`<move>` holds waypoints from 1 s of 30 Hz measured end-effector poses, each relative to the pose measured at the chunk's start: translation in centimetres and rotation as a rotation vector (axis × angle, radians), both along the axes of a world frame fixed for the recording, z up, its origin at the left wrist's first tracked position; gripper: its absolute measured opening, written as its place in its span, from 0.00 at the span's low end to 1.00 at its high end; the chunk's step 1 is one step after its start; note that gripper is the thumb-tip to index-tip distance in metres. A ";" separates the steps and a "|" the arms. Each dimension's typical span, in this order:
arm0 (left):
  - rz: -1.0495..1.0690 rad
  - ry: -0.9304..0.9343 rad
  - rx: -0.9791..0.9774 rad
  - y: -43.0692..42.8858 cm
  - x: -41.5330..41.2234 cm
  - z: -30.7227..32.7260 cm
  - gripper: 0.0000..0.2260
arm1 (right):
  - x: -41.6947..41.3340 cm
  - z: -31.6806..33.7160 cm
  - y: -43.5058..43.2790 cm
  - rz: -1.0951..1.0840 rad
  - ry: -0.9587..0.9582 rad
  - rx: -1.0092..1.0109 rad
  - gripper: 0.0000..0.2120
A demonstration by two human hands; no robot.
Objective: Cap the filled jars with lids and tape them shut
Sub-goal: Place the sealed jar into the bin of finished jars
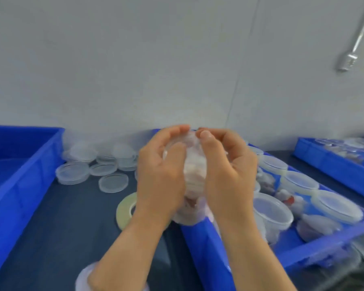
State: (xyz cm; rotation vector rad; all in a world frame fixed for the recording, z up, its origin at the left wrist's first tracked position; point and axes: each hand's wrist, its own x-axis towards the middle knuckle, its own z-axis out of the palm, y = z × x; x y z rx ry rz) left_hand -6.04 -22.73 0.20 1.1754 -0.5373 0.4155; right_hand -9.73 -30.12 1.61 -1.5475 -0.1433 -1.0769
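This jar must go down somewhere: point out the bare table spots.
Bare tabletop lies between the left blue bin and the tape roll, nearer than the loose lids. Crowded: those lids, and the middle bin packed with jars.

A white sleeve cuff (82, 278) circles the bare left forearm (122, 248).

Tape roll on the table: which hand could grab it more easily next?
The left hand, probably. The tape roll lies on the dark table right beside the left wrist; the right hand is on the far side of the jar both hands grip, nearer the blue crate.
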 end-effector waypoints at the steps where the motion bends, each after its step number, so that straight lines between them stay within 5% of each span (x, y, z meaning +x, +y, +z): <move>1: -0.013 -0.006 0.011 -1.0 0.2 0.6 0.14 | 0.2 0.6 -0.9 -0.032 -0.005 -0.008 0.05; 7: -0.264 -0.010 0.036 -9.7 4.2 4.5 0.10 | 3.4 4.5 -9.1 -0.361 -0.011 -0.125 0.10; 20: -0.342 0.206 0.751 -20.3 13.4 -0.8 0.23 | 12.4 -2.8 -23.6 -0.490 0.439 -0.333 0.16; 24: -0.265 0.122 0.947 -21.2 13.8 -3.1 0.19 | 12.7 -5.8 -25.9 -0.398 0.711 -0.262 0.17; 30: 0.002 -0.179 1.394 -21.8 13.1 -3.9 0.14 | 13.7 -6.9 -25.4 -0.318 0.892 -0.583 0.14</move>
